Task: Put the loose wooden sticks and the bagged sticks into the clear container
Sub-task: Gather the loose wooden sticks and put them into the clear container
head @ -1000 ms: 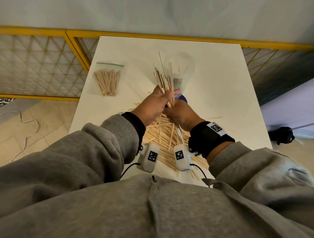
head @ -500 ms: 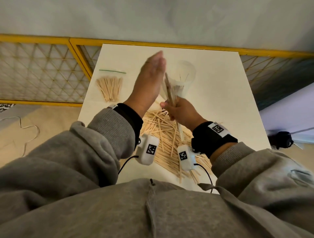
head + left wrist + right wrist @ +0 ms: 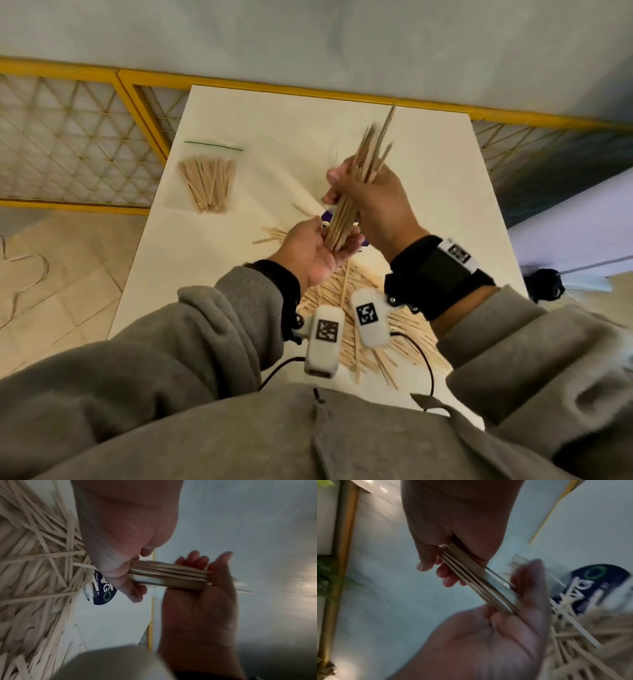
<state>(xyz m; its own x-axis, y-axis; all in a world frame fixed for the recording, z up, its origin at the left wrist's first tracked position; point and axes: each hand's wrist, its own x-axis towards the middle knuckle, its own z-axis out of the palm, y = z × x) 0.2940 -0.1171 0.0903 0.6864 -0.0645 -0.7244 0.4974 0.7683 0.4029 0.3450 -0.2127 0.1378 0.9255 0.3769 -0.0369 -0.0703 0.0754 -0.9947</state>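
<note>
My right hand [image 3: 352, 186] grips a bundle of wooden sticks [image 3: 364, 168], held slanted above the white table [image 3: 274, 116]. The left hand [image 3: 318, 251] lies palm up under the bundle; the lower stick ends [image 3: 505, 608] butt into its palm with the fingers loosely raised beside them. A pile of loose sticks [image 3: 325, 298] is spread on the table below both wrists. The bagged sticks [image 3: 209, 181], in a clear zip bag, lie at the table's far left. The clear container is hidden behind my hands; only its blue label [image 3: 102, 592] shows.
A yellow-framed mesh railing [image 3: 85, 137] runs along the table's far and left sides, with a pale wall behind it. Tiled floor and a cable [image 3: 24, 274] lie to the left. A dark object [image 3: 544, 284] sits off the table's right edge.
The left hand has dropped from above the bundle's top, where it was held flat, to beneath its lower end. The right hand has lifted the bundle up and to the right.
</note>
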